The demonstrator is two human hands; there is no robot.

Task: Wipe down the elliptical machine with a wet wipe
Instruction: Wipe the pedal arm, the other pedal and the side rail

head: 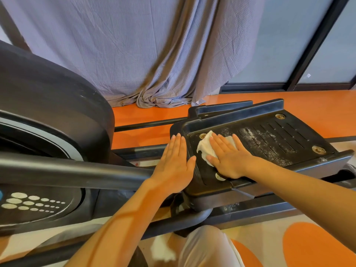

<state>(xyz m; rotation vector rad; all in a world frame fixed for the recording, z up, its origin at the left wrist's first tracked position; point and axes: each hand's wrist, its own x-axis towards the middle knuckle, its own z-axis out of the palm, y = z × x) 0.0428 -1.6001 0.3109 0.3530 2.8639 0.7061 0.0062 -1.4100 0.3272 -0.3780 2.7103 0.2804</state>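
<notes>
Pressing flat on the wet wipe (pixel 204 146), the right hand (pixel 227 157) lay with its fingers straight and spread, the palm down on the near pedal (pixel 269 139) of the elliptical machine (pixel 57 105). That grip was not clamped on anything: the fingers stayed apart and simply held the white, crumpled wipe against the black ribbed surface at the pedal's front end, beside a brass-coloured bolt head (pixel 202 135). Part of the wipe showed beyond the fingertips and under the thumb side of the hand.

The left hand (pixel 176 166) rested just beside it, fingers straight and close together, laid against the pedal's front edge and outer lip, its grip likewise loose and holding nothing. The two hands were near each other but not touching.

Pale dusty specks covered the pedal's slotted middle (pixel 267 141), to the right of the wipe. A second pedal (pixel 223 108) sat just behind the first. The machine's large dark flywheel housing (pixel 48 93) rose at the left, with a pattern of pale dots (pixel 28 204) on the lower cover.

A grey cloth (pixel 154 54) hung down behind, bunched on the orange floor (pixel 317 106). Another white crumpled piece (pixel 161 250) lay on the floor near the person's knee (pixel 206 245).
</notes>
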